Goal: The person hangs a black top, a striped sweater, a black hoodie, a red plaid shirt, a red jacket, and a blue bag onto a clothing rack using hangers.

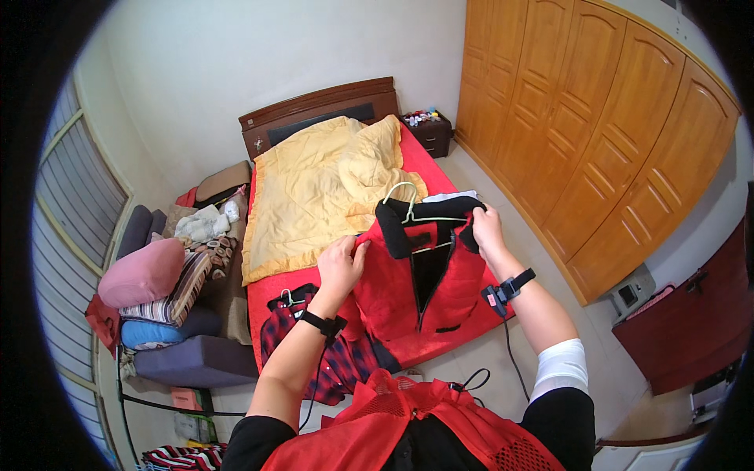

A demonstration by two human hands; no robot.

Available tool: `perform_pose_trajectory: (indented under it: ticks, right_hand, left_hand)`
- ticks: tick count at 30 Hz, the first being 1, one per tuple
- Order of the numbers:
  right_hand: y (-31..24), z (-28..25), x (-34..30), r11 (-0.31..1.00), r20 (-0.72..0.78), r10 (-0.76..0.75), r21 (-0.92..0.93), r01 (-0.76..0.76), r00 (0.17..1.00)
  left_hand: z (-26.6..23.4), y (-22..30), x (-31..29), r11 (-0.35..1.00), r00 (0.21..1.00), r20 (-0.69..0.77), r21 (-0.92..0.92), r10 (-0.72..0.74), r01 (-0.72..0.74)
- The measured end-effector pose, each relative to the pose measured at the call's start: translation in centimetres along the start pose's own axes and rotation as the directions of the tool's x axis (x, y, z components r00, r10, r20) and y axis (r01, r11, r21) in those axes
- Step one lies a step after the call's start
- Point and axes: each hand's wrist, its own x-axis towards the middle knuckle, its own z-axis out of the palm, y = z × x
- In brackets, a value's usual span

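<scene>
A red vest (383, 284) with a black collar and lining hangs in front of me, its front zip partly undone. Inside its neck sits a pale hanger (411, 206), the hook standing up above the collar. My left hand (342, 265) grips the vest at its left shoulder, fingers closed on the cloth. At the opposite shoulder my right hand (488, 233) pinches the black edge. Below my left hand, a dark red and navy plaid shirt (279, 334) on its own hanger lies over the bed's near edge.
The bed (424, 157) has a red sheet and a rumpled yellow quilt (302, 188). Cushions, including a pink one (141, 273), pile up on a sofa at left. A nightstand (432, 137) holds small items. Wooden wardrobes (573, 118) line the right; cables hang from both wrist straps.
</scene>
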Motion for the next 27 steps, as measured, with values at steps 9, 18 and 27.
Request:
perform_pose_trajectory:
  ticks: [9, 18, 27]
  right_hand:
    - [-4.5, 5.9, -3.3, 0.964, 0.209, 0.155, 0.183, -0.194, 0.966]
    - [-7.9, -0.3, -2.7, 0.989, 0.396, -0.047, 0.148, -0.013, 0.917]
    - [-5.1, 5.8, -4.4, 0.985, 0.288, -0.099, 0.161, 0.054, 0.953]
  left_hand:
    - [-0.2, -0.3, 0.2, 0.998, 0.998, -0.04, 0.028, 0.053, -0.052]
    - [-4.4, -5.2, 2.5, 0.996, 0.987, -0.134, -0.002, -0.087, 0.088]
    - [-1.8, -3.1, 2.1, 0.998, 0.996, -0.087, -0.059, 0.002, -0.008]
